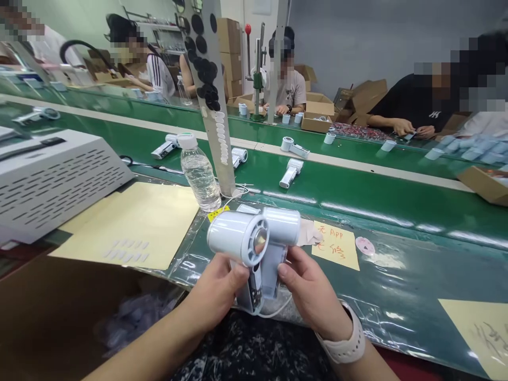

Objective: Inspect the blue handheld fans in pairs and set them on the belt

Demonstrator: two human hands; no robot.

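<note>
**Both hands hold a small white hair dryer**

From where I sit, I see the small white hair dryer (pixel 254 238) held up in both hands, just above the table. Its round top lies on its side. The long way of that top runs from left to right, and the handle points down toward the lap. My left hand (pixel 216 293) and right hand (pixel 311 288) grip the handle from each side, and they look about as near as each other. The fingers (pixel 288 270) are curled and shut around it, not spread wide. The handle side looks open, with dark parts inside, but I cannot see them well. A thin white cord (pixel 273 312) hangs below.

A clear water bottle (pixel 199 172) stands past the left hand, and it is partly full. A note with red writing (pixel 335 245) lies past the right hand. At the lower left, a cardboard box (pixel 51 312) holds bags, but I cannot tell what is in them. More white dryers (pixel 291 172) lie on the green belt (pixel 337 190) ahead.
</note>
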